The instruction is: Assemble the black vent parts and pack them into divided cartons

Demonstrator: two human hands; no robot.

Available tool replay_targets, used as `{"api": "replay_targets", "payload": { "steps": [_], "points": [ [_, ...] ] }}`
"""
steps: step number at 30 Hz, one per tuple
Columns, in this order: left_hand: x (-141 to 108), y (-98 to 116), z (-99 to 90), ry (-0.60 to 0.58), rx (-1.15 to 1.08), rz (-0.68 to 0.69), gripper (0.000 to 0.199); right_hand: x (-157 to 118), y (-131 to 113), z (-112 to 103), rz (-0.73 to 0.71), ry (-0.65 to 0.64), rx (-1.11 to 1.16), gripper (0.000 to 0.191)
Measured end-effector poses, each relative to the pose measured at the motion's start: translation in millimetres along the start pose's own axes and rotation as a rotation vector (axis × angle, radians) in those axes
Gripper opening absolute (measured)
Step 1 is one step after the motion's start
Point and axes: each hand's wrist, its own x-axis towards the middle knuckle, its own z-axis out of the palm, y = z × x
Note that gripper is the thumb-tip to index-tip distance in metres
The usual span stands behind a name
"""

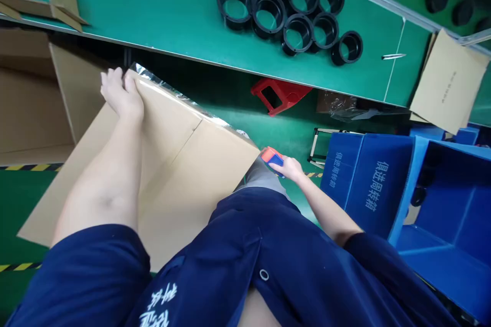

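A large flattened-looking cardboard box (184, 163) is held up in front of my body, tilted, its far edge rising toward the bench. Shiny clear tape (180, 96) runs along that far edge. My left hand (121, 93) grips the box at its far left corner, fingers curled over the edge. At the opposite corner, my right hand (290, 167) is closed around a red and blue tape dispenser (272, 157), which sits right by the box's edge. Whether the dispenser touches the cardboard I cannot tell.
Several black flanged rings (269, 14) stand on the green bench (153, 10), with a pen (393, 56) farther right. Blue bins (368, 179) stand at the right, below cardboard sheets (448, 82). An open carton (34, 97) is at left; a red stool (282, 94) sits under the bench.
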Motion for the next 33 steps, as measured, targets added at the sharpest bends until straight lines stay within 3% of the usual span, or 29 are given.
{"api": "replay_targets", "payload": {
  "steps": [3,5,7,10,13,15,17,20,24,26,30,33],
  "points": [
    [-62,5,4.7,0.115,-0.069,0.115,0.054,12,-15,12,0.086,0.003,-0.018,0.048],
    [-120,9,10.5,0.139,-0.169,0.211,0.055,1,-3,22,0.139,0.005,-0.02,0.048],
    [-185,16,18.0,0.093,-0.278,0.254,0.053,-23,20,30,0.099,0.033,0.09,0.049],
    [-274,38,29.7,-0.268,-0.565,0.1,0.047,-64,43,37,-0.173,0.048,0.504,0.052],
    [-332,64,35.7,-0.733,-0.929,-0.21,0.057,-91,35,40,-0.422,0.037,0.73,0.057],
    [-350,74,32.2,-0.925,-1.102,-0.367,0.061,-101,21,45,-0.508,0.059,0.715,0.056],
    [-361,73,23.2,-0.976,-1.184,-0.424,0.056,-106,8,53,-0.568,0.071,0.675,0.053],
    [-379,57,7.7,-0.877,-1.214,-0.456,0.047,-112,-2,72,-0.619,-0.001,0.652,0.054],
    [-410,30,-3.8,-0.69,-1.151,-0.497,0.036,-127,-7,107,-0.595,-0.243,0.738,0.062],
    [-422,17,-8.1,-0.575,-1.067,-0.534,0.027,-140,-15,124,-0.564,-0.304,0.783,0.065],
    [-432,-11,-25.8,-0.493,-0.94,-0.555,0.017,-166,-53,157,-0.533,-0.279,0.819,0.068],
    [-416,-49,-55.0,-0.464,-0.842,-0.492,0.013,-179,-89,181,-0.549,-0.237,0.794,0.069]
  ]
}}
